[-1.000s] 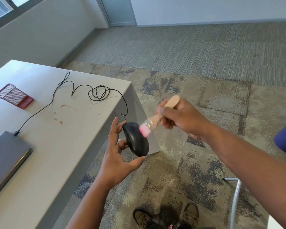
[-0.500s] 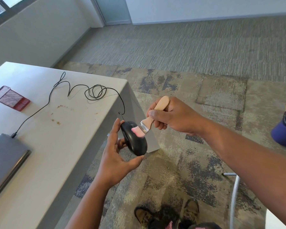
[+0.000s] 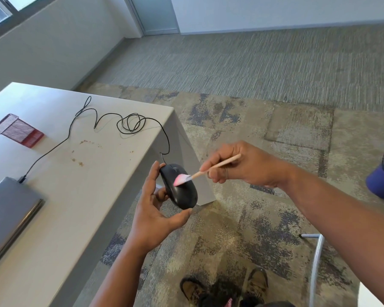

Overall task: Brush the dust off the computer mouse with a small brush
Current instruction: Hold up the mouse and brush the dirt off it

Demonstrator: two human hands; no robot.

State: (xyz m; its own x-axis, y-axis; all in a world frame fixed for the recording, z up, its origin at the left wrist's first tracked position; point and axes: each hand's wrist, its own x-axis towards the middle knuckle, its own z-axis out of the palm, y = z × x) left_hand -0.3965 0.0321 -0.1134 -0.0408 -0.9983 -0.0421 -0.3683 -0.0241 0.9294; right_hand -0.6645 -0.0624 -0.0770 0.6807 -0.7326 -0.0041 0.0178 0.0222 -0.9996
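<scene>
1. Nearest, the left hand (image 3: 152, 214) holds the black mouse (image 3: 179, 187) up in the air, just off the near right corner of the table (image 3: 93, 196). The thumb presses its near end and the fingers wrap its left side, so the hand is closed around the mouse.
2. The mouse looks small, light and hard. Its top is smooth and shiny, so it could slip. Holding it by the sides, like now, looks best, since that leaves the top free to brush.
3. The pink bristles of the small brush (image 3: 206, 170) touch the top of the mouse. They look soft and bendy, so a light push should be enough.
4. To the right, the right hand (image 3: 242, 166) is pinched shut on the thin wooden handle, near its middle. The brush looks very light.
5. Farther off, the black cord (image 3: 129, 122) runs from the far end of the mouse, over the table edge, and loops on the table. It looks floppy and might tug if the mouse moves far.
6. The cord ends near a closed laptop (image 3: 7, 209) at the left.
</scene>
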